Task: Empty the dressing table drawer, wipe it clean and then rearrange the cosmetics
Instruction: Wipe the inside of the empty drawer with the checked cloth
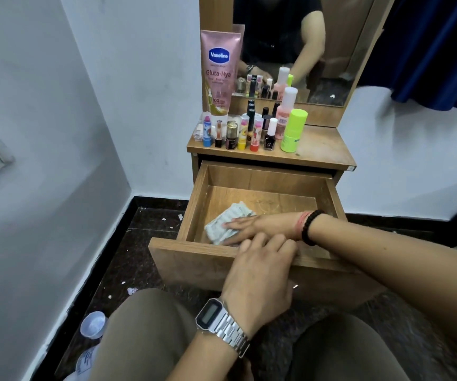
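- Cosmetics: we count them out on the dressing table top.
- Cloth: on the drawer floor, front left.
- Left hand: fingers curled over the drawer's front edge, steadying.
- Right hand: fingers flat, pressing cloth.
- Step 2, wiping; next, we judge, sweep the right side.

Brown wooden drawer, white ribbed cloth, pink tube.
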Demonstrator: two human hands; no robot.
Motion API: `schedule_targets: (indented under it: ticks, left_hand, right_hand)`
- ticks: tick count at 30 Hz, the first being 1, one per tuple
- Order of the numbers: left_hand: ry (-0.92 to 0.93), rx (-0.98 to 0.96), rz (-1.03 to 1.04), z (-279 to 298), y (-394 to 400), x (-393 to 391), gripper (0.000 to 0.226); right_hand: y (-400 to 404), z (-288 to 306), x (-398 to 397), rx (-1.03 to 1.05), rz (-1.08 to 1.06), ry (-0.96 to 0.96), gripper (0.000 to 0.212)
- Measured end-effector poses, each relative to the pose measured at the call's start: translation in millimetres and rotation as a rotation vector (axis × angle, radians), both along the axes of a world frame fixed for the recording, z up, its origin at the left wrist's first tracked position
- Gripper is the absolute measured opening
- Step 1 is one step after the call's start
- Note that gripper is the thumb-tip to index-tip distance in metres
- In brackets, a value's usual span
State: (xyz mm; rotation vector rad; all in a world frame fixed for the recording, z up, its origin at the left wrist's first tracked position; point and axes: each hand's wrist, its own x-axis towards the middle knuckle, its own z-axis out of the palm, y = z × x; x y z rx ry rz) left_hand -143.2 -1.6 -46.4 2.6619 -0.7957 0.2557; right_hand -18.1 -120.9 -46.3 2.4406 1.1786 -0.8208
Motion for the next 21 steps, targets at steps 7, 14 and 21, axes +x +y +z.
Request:
schedule_targets:
  ticks: [7, 14, 21]
  left_hand:
    - [0.018, -0.024, -0.012, 1.2, 0.4, -1.2, 0.03]
    - [0.027, -0.023, -0.011, 0.5, -0.9, -0.7, 0.03]
    - [0.016, -0.012, -0.009, 1.2, -2.3, -1.2, 0.029]
  right_hand:
    - [-49.9, -18.3, 17.0, 0.059, -0.354, -0.015, 0.081]
    - [-47.1, -21.5, -1.9, 0.104, -0.229, 0.024, 0.073]
    - [-34.4, -23.3, 7.2, 0.125, -0.184, 0.004, 0.074]
